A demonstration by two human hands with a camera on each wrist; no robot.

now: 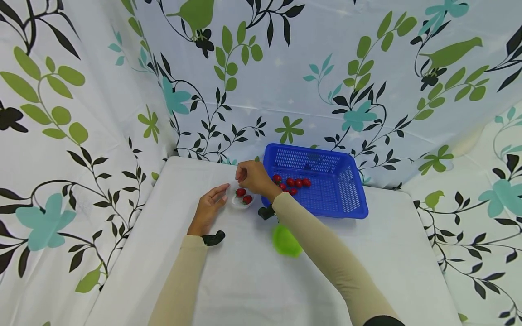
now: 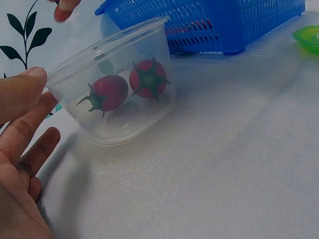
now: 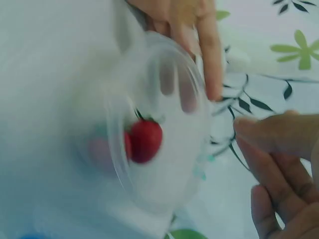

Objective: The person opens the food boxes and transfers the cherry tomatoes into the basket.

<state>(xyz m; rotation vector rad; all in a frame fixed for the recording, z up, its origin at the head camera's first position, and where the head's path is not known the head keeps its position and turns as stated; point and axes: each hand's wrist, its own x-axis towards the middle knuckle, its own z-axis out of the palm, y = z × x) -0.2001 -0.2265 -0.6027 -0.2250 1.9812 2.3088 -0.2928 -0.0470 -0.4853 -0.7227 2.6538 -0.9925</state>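
A clear plastic tub (image 2: 124, 127) stands on the white-covered table with two red cherry tomatoes (image 2: 149, 79) inside, green leafy tops still on. My left hand (image 1: 207, 208) is at the tub's left side, its thumb right at the rim and its fingers extended along the outside wall. Over the tub's far edge hovers my right hand (image 1: 254, 177), fingers bent and thumb close to the index finger. Nothing shows between these fingertips in the right wrist view (image 3: 281, 164). Several more cherry tomatoes (image 1: 298, 183) lie in the left part of a blue perforated basket (image 1: 346, 156).
The blue basket stands right of the tub, near the table's back edge. A bright green dish (image 1: 285, 241) sits in front of it, partly hidden by my right sleeve. A patterned curtain (image 1: 269, 99) hangs behind the table and at its sides.
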